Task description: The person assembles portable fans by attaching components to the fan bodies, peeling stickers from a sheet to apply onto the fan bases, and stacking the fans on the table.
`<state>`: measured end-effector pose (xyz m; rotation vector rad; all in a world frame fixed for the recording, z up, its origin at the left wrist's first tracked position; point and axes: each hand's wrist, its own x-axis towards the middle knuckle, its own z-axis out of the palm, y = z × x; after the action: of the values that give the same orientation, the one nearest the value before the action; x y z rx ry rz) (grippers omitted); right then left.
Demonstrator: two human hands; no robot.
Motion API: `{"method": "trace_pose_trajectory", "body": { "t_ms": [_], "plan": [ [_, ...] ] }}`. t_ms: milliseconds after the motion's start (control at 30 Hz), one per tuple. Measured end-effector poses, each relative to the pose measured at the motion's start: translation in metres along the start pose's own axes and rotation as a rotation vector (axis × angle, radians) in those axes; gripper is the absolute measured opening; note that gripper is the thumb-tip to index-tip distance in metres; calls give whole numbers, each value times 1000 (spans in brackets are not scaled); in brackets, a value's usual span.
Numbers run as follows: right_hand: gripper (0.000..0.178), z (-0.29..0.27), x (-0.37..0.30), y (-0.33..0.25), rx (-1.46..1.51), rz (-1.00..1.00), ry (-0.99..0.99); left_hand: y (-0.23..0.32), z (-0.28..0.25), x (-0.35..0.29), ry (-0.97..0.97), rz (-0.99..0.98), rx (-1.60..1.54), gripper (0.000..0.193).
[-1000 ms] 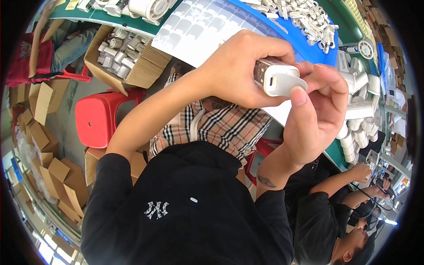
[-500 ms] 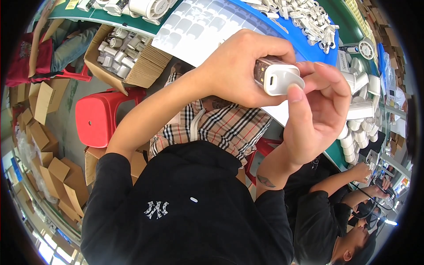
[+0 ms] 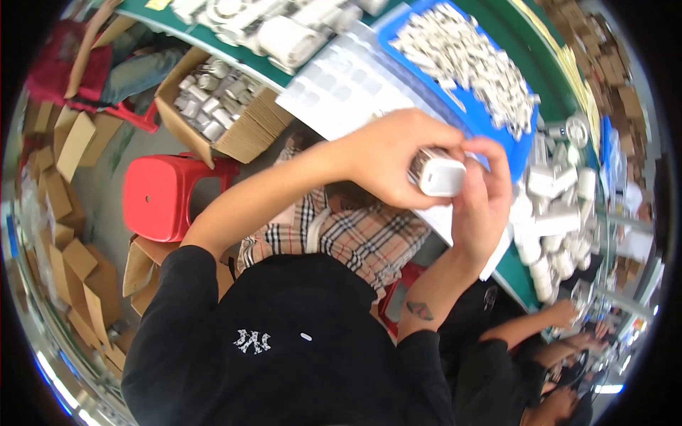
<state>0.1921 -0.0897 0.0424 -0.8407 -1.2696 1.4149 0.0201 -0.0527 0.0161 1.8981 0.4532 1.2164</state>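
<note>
My left hand (image 3: 387, 160) is wrapped around a small white plastic housing (image 3: 442, 179) with a brownish side. Its rounded white end, which has a small slot, points up toward me. At that end, my right hand (image 3: 479, 213) pinches the rim, thumb on the near side and fingers curled behind it. Both hands are above the edge of the work table, in front of a blue tray (image 3: 523, 153) heaped with small whitish plastic parts (image 3: 472, 67). The rest of the housing is hidden inside my left palm.
Sheets with rows of grey pads (image 3: 334, 85) lie left of the tray. White cylindrical parts (image 3: 558, 220) are piled at right, others (image 3: 284, 39) at far left. A carton of parts (image 3: 249, 131) and a red stool (image 3: 149, 199) stand left. Another person's hand (image 3: 565, 312) works at right.
The view has shifted, so hands and housing appear lower. My right fingers have drawn in from a looser spread to a pinch on the white end, which has tilted.
</note>
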Motion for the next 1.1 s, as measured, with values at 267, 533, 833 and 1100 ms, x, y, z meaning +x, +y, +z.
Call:
{"method": "trace_pose_trajectory", "body": {
  "t_ms": [267,533,833,1100],
  "plan": [
    [26,8,0,8,-81,-121,156,43,-27,-4,34,-113,-137,44],
    [24,-27,-18,43,-164,55,99,142,-164,-31,619,29,214,68],
    [18,-42,-25,55,-191,127,180,66,-393,-58,620,-558,1130,52],
    [12,-40,-31,61,-376,31,203,-11,-459,-67,553,-904,1210,78]
  ]
}}
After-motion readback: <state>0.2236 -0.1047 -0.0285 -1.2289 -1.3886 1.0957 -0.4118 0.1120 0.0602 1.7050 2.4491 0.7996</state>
